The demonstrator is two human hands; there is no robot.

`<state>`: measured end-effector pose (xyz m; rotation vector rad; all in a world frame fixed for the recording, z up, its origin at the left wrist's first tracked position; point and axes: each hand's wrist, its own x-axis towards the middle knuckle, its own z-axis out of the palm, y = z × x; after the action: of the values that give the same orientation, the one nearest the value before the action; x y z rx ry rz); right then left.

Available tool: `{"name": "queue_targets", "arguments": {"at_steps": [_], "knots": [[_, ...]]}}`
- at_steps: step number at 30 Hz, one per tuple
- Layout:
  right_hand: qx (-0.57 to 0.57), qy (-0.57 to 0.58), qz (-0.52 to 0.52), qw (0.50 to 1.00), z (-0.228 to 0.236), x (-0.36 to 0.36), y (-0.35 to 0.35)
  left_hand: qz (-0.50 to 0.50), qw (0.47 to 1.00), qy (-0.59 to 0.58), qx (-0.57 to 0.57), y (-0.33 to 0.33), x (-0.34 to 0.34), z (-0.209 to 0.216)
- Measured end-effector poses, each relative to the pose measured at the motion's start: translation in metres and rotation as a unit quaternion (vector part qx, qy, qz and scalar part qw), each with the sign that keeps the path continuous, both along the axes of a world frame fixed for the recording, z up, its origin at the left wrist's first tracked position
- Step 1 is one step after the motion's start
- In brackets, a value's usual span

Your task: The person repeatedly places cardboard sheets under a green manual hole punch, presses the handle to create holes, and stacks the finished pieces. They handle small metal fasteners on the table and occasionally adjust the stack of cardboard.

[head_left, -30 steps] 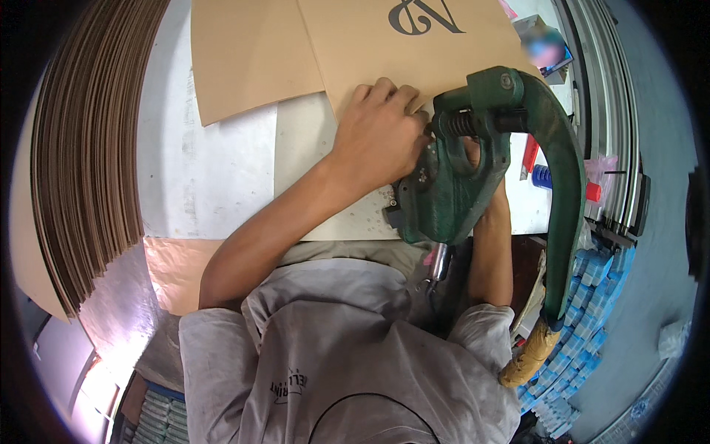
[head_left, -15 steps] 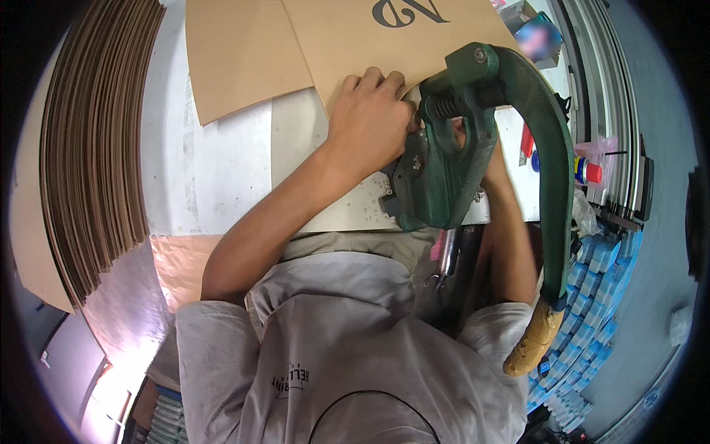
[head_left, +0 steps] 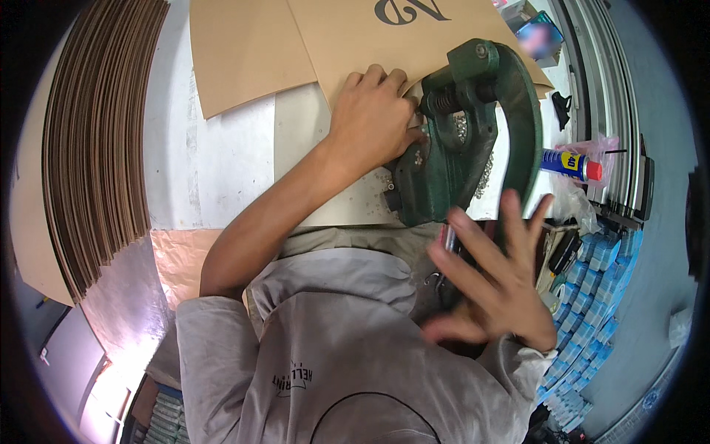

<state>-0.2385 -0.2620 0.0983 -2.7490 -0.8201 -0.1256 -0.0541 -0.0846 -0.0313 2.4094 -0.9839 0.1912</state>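
Across the head view's upper half, a pale bench (head_left: 203, 166) is carrying the work, while a brown stack (head_left: 96, 155) is standing between nine and ten o'clock. At twelve o'clock the card (head_left: 355, 44) is lying, its near edge passing partly behind a green press (head_left: 444, 177) at one o'clock. The left hand (head_left: 376, 115) is curling over that edge, just beside the press; its fingertips are hiding, so I cannot tell whether the grip is pinching or only pressing. Blurred, the right hand (head_left: 499, 281) is hanging between three and four o'clock, fingers spread, holding nothing. Metal bits (head_left: 484, 177) are lying between two and three o'clock. Doing this well probably means the left hand is bearing evenly, keeping the card flat and its fingertips clear of the press's closing parts.
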Motion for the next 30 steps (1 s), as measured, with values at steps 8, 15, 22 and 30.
{"name": "queue_targets", "arguments": {"at_steps": [8,15,22,30], "knots": [[0.346,-0.057,-0.388,0.852,-0.012,0.059,-0.061,0.0,0.995,-0.068,0.067,0.02,0.027,-0.007],[0.173,0.004,-0.355,0.919,-0.158,0.094,-0.138,0.202,0.889,-0.062,-0.406,0.055,0.059,0.023],[0.189,0.075,-0.392,0.897,-0.182,0.1,-0.145,0.256,0.791,0.017,-0.555,0.048,0.022,0.024],[0.157,0.139,-0.447,0.87,-0.148,0.095,-0.125,0.149,0.728,0.412,-0.528,0.033,-0.006,-0.02]]}}
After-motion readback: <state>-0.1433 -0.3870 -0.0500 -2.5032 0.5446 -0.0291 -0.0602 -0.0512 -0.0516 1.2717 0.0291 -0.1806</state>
